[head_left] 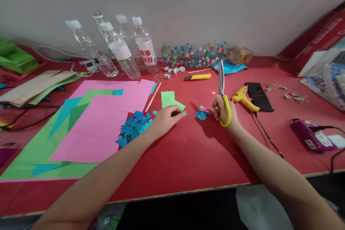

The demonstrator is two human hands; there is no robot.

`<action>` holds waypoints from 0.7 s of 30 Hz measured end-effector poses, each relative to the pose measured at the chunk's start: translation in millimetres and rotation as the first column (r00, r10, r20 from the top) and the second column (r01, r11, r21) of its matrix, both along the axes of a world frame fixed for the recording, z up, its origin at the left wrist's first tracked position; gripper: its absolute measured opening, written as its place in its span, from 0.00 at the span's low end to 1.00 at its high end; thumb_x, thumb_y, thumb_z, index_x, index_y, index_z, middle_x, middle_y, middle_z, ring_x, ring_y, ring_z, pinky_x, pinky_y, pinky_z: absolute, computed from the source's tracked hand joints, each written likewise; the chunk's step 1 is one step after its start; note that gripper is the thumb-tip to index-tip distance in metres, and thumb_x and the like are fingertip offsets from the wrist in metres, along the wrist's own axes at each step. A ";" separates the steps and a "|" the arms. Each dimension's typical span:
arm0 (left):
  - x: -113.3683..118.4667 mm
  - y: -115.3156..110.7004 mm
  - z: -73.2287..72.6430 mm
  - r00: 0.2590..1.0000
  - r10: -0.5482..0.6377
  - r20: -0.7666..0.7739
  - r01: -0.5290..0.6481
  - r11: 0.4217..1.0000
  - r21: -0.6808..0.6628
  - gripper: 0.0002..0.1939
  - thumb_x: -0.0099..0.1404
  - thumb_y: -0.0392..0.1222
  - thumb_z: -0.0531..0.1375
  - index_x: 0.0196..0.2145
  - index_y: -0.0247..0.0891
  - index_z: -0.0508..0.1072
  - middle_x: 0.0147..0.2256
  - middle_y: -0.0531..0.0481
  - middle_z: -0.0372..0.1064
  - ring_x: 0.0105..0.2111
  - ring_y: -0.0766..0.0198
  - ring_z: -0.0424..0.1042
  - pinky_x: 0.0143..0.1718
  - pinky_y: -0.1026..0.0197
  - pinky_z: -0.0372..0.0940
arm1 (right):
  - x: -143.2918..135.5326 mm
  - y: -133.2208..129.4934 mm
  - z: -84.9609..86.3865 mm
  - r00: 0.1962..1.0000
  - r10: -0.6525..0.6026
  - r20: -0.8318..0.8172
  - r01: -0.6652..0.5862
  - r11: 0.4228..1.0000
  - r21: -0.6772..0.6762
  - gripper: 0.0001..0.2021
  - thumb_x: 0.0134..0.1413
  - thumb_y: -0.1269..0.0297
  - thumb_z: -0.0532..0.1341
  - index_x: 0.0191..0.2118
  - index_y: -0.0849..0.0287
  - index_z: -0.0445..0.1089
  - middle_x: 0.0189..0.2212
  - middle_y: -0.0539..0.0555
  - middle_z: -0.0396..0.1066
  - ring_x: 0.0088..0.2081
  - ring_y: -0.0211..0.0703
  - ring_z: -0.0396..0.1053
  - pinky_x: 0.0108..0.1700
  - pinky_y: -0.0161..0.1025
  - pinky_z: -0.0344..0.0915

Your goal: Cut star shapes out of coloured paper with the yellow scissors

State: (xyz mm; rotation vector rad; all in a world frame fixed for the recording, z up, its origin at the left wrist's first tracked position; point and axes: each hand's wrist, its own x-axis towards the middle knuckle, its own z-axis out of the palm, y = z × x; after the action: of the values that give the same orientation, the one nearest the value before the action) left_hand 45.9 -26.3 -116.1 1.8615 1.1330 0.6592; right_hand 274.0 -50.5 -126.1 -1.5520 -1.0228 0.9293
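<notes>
My left hand [167, 118] pinches a small green star [184, 113] between thumb and fingertips, just above the red table. Behind it lie light green paper pieces [168, 99]. Blue paper scraps with star-shaped marks [134, 126] are by my left wrist. My right hand [225, 112] holds scissors with yellow handles [225, 115], their blades pointing up and away and looking closed. A small pile of blue, green and pink stars [202, 113] sits between my hands. One pink star [214, 93] lies apart, behind the pile.
Pink sheets [91, 129] over green ones cover the left side. Clear bottles [145, 48] stand along the wall, near a yellow cutter [198, 77]. Right of my right hand are a yellow glue gun [245, 99], a black phone [260, 96] and a purple power strip [312, 136].
</notes>
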 end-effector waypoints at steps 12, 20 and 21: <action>78.4 6.8 -20.7 0.764 -0.150 -0.627 0.464 0.804 0.372 0.12 0.68 0.38 0.49 0.38 0.34 0.71 0.37 0.39 0.69 0.41 0.52 0.69 0.43 0.51 0.63 | 5.0 2.6 -15.3 0.995 0.050 -0.085 -0.047 0.998 0.035 0.24 0.51 0.40 0.59 0.21 0.58 0.62 0.06 0.45 0.57 0.08 0.31 0.53 0.11 0.29 0.49; 65.6 6.3 -16.4 0.765 -0.118 -0.633 0.430 0.825 0.366 0.13 0.63 0.49 0.58 0.38 0.36 0.68 0.37 0.42 0.69 0.39 0.52 0.68 0.40 0.53 0.62 | 2.1 0.9 -12.9 0.994 0.066 -0.086 -0.062 0.997 0.051 0.23 0.52 0.42 0.60 0.21 0.58 0.62 0.06 0.46 0.59 0.08 0.31 0.54 0.11 0.29 0.51; 66.2 7.9 -17.4 0.762 -0.118 -0.637 0.429 0.829 0.360 0.12 0.64 0.49 0.58 0.38 0.36 0.68 0.37 0.42 0.69 0.40 0.52 0.68 0.40 0.53 0.62 | 1.9 1.0 -13.3 0.993 0.067 -0.092 -0.063 0.997 0.050 0.23 0.52 0.42 0.60 0.21 0.58 0.62 0.06 0.45 0.58 0.08 0.31 0.54 0.11 0.29 0.51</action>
State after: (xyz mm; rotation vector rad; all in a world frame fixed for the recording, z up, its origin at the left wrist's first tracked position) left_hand 112.1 -18.4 -133.6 2.7501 1.0697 0.1708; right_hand 275.9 -49.4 -139.4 -1.4296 -1.0263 1.0067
